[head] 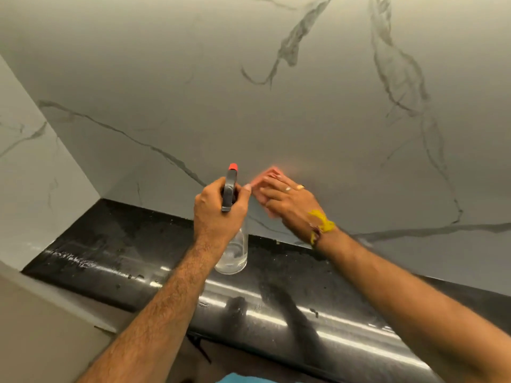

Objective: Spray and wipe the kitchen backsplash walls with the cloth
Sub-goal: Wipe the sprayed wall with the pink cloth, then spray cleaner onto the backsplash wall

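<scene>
My left hand (217, 210) grips the neck of a clear spray bottle (233, 255) with a grey trigger head and a red nozzle tip, which points at the wall. The bottle hangs just above the black counter. My right hand (287, 200) lies flat with straight fingers on a pink cloth (266, 175), pressing it against the white marble backsplash wall (304, 106) low down, close to the counter. Most of the cloth is hidden under the fingers. The two hands are almost touching.
A glossy black countertop (132, 261) runs below the wall, with water drops and streaks on it. A marble side wall (33, 172) closes the corner at the left. A yellow thread band sits on my right wrist.
</scene>
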